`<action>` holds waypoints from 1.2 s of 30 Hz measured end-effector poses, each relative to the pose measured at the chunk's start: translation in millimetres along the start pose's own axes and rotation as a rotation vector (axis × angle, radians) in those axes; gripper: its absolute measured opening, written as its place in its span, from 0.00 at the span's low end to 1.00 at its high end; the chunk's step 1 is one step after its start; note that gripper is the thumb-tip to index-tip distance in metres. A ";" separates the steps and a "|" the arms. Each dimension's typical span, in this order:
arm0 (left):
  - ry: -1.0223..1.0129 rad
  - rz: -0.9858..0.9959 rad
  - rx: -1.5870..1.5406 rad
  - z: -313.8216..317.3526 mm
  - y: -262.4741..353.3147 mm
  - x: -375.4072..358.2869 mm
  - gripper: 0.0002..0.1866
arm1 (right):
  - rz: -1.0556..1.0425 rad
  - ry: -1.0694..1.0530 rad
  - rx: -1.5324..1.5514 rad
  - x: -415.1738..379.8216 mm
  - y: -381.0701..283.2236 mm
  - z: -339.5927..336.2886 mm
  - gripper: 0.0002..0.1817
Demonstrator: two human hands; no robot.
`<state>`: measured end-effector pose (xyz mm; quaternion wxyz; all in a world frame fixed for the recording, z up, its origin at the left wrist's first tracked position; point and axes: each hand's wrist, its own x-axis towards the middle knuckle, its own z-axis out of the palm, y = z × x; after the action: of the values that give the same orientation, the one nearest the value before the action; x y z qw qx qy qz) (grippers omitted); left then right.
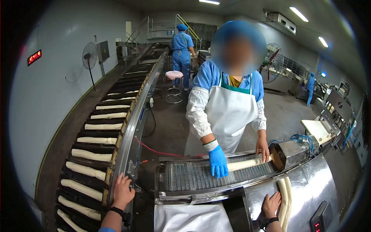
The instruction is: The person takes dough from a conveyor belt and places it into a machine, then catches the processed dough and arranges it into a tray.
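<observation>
My left hand (123,191) rests on the metal side rail (127,154) of the long tray conveyor, fingers loosely spread and holding nothing. Two long pale dough strips (285,203) lie side by side on the steel table (309,185). Flat on that table is my right hand (271,204), its fingers stretched out right at the left edge of the strips. Across from me, a co-worker's blue-gloved hand (218,161) and bare hand (262,149) are at the two ends of another dough strip (245,164) on the mesh belt (185,176).
Dark trays, many with a dough strip (85,170) inside, line the conveyor at left. A small device with a red display (321,218) sits at the table's right. White sheeting (189,218) covers the near front. Behind stand a pink-topped stool (174,75) and another person (181,54).
</observation>
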<state>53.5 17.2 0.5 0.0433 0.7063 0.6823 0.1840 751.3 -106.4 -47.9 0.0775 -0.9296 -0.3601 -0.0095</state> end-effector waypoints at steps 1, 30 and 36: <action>-0.004 0.001 0.000 -0.7 -0.5 -1.4 0.22 | -0.005 -0.013 0.003 -0.5 -3.8 -2.7 0.43; 0.067 0.042 0.053 3.2 4.2 -1.0 0.23 | -0.230 0.073 0.031 32.2 -25.9 19.0 0.38; 0.062 0.004 0.054 0.7 7.2 -1.1 0.24 | -0.371 0.101 0.154 39.6 -53.3 22.4 0.38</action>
<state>60.5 15.7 1.9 0.0026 0.7023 0.6867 0.1876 744.0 -37.7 -59.8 0.1630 -0.8371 -0.5204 -0.0426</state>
